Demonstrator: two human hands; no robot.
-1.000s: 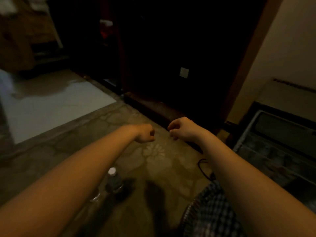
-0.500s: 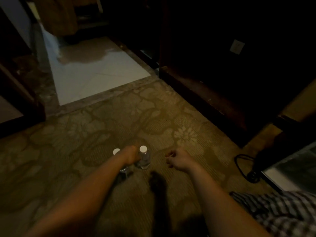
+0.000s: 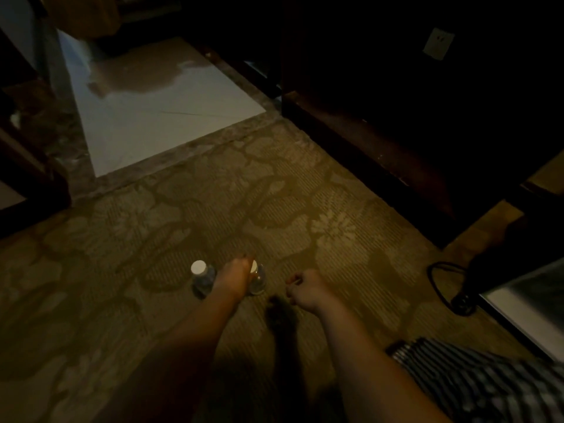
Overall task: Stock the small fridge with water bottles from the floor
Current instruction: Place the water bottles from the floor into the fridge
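2 bare forearms reach out over the patterned carpet. The right hand hovers with its fingers curled in, holding nothing. The left hand lies over the neck of 1 water bottle; whether its fingers are closed on it I cannot tell. A 2nd bottle stands upright just left of that hand, its white cap on. Well to the right are a black cable and the fridge, and beyond is pale tile.
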